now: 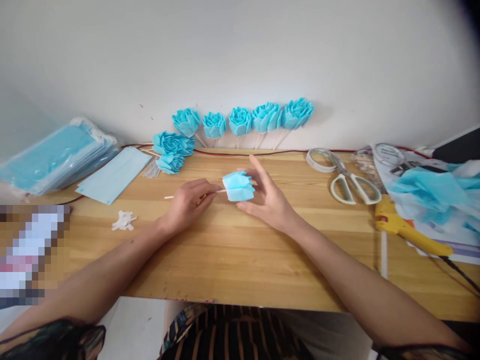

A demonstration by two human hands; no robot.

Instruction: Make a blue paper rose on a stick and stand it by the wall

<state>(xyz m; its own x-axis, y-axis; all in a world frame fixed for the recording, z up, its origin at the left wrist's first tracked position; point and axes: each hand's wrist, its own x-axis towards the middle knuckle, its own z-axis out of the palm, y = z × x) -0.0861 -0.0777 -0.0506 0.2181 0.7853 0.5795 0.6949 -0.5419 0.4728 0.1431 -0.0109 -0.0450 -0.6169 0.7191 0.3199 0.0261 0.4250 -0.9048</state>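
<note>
My left hand (195,200) is closed on the thin pale stick of a blue fabric flower (237,187), which lies sideways above the table with its bloom to the right. The stick's free end (169,197) shows left of that hand. Around the bloom's right side curves my right hand (268,197), thumb below and fingers above, spread apart. Whether its fingertips touch the petals I cannot tell. Several finished-looking blue flowers on sticks (240,121) lean on the wall behind, and more blooms (171,147) lie at their left.
At the left are a plastic bag of blue masks (60,155), flat light-blue sheets (114,174) and white strips (124,220). To the right are a tape roll (321,160), scissors (350,182), a yellow glue gun (412,232) with its cord and blue fabric scraps (438,187).
</note>
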